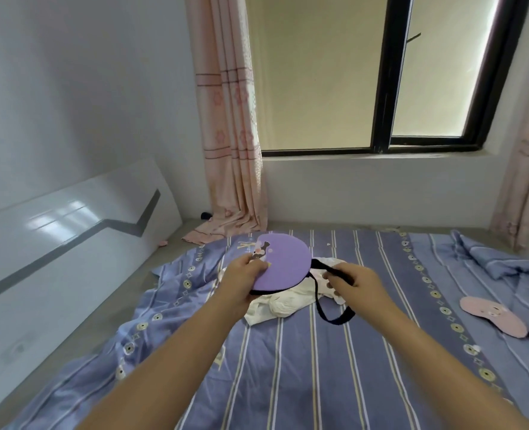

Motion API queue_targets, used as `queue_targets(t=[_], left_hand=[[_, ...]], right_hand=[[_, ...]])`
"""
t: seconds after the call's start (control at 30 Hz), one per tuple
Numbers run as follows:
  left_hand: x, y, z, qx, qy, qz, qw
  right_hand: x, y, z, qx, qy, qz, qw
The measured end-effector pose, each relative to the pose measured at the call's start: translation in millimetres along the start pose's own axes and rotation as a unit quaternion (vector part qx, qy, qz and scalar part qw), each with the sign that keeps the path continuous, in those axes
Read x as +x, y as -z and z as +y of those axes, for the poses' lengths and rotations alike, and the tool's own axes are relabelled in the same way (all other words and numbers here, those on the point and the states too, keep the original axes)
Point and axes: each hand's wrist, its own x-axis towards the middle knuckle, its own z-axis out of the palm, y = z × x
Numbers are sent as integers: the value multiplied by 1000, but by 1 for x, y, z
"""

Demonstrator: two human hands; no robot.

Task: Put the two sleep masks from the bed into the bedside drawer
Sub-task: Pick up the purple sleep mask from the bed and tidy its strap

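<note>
A purple sleep mask [283, 262] with a small cartoon print is held up above the bed. My left hand [241, 282] grips its left edge. My right hand [355, 280] holds its black elastic strap [334, 311], which hangs in a loop down to the sheet. A pink sleep mask [493, 316] lies flat on the bed at the right, away from both hands. No drawer is in view.
The bed has a blue striped sheet [303, 367]. A crumpled white cloth [285, 302] lies under the purple mask. A blue pillow [490, 256] sits at the far right. A white headboard panel [55, 249] leans at the left; pink curtains [229, 135] and a window are behind.
</note>
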Motion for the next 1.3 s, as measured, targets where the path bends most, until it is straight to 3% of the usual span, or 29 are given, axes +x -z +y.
queue_targets(t=[0.23, 0.37, 0.5, 0.63, 0.73, 0.8, 0.87, 0.97, 1.1, 1.17, 1.3], left_hand=[[19, 13, -8, 42, -39, 152, 987], [16, 0, -15, -32, -33, 103, 994], [15, -11, -21, -150, -20, 33, 988], [19, -10, -21, -239, -9, 57, 969], [22, -12, -20, -306, 23, 79, 948], [22, -15, -21, -316, 59, 71, 944], [20, -20, -21, -332, 82, 39, 939], [20, -22, -25, -353, 85, -6, 932], [25, -15, -26, -346, 18, -12, 938], [28, -13, -27, -279, -28, 28, 959], [31, -14, -37, -86, -81, 93, 989]], right_hand=[[3, 12, 11, 108, -58, -36, 992], [2, -9, 11, 159, -85, -34, 983], [-1, -31, 16, 80, -95, -53, 991], [-9, -36, 23, -84, 21, -153, 984], [-13, -35, 24, -312, 217, -140, 914], [-12, -37, 21, -322, 251, -142, 902], [-10, -38, 16, -265, 214, -176, 924], [-9, -30, 13, -69, 55, -220, 971], [-14, -19, 17, 233, -96, -108, 962], [-18, -18, 20, 306, -114, -40, 944], [-20, -24, 15, 340, -47, 23, 939]])
